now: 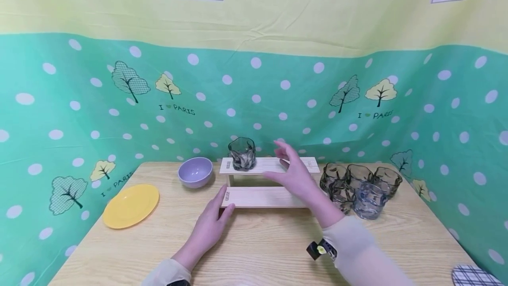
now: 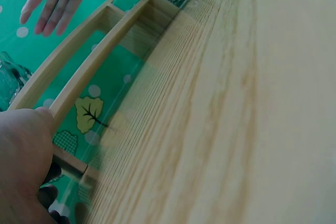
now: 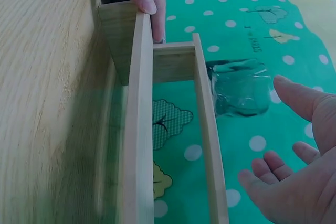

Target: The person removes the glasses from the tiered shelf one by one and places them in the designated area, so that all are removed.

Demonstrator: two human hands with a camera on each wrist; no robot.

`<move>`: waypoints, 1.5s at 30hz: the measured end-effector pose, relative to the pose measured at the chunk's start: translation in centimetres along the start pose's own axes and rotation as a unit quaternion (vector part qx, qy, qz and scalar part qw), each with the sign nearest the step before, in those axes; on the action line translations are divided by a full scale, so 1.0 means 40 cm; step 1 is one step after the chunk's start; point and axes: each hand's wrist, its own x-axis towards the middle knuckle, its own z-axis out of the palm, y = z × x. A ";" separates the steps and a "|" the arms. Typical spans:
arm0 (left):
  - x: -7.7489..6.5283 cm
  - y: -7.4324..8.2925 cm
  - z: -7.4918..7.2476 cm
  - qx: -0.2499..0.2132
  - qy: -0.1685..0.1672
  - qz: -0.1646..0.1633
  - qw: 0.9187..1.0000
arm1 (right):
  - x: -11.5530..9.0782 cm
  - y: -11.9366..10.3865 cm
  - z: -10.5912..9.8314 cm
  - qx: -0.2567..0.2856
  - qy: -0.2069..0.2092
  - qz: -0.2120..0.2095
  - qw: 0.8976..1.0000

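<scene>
A two-tier wooden shelf [image 1: 270, 197] stands in the middle of the table. One grey glass tumbler [image 1: 243, 156] sits upright on the left end of its upper tier. My left hand [image 1: 211, 220] grips the left end of the lower tier, thumb at the front edge and fingers along the side. Above the upper tier, to the right of the tumbler, my right hand [image 1: 295, 173] is spread with thumb and fingers apart. Nothing is in it. In the right wrist view, a gap separates this hand [image 3: 299, 171] from the tumbler [image 3: 241, 87].
Several glass tumblers [image 1: 370, 201] stand grouped right of the shelf. Left of it are a purple bowl [image 1: 196, 172] and a yellow plate [image 1: 131, 206]. A patterned cloth curtain [image 1: 254, 87] hangs behind the table [image 1: 262, 250]. A checked item [image 1: 474, 276] lies at the lower right.
</scene>
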 end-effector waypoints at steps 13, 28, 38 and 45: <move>0.000 0.004 0.001 0.006 0.002 0.006 1.000 | 0.061 0.003 0.059 -0.036 -0.009 0.019 0.999; 0.006 -0.005 0.002 0.008 -0.002 -0.004 1.000 | 0.118 0.025 0.113 -0.067 -0.033 0.006 0.997; 0.006 -0.007 0.004 0.008 -0.003 -0.005 1.000 | 0.134 0.016 0.153 -0.079 -0.019 -0.001 0.997; 0.006 -0.008 0.005 0.009 -0.002 -0.005 1.000 | 0.141 0.018 0.164 -0.049 -0.008 0.004 0.999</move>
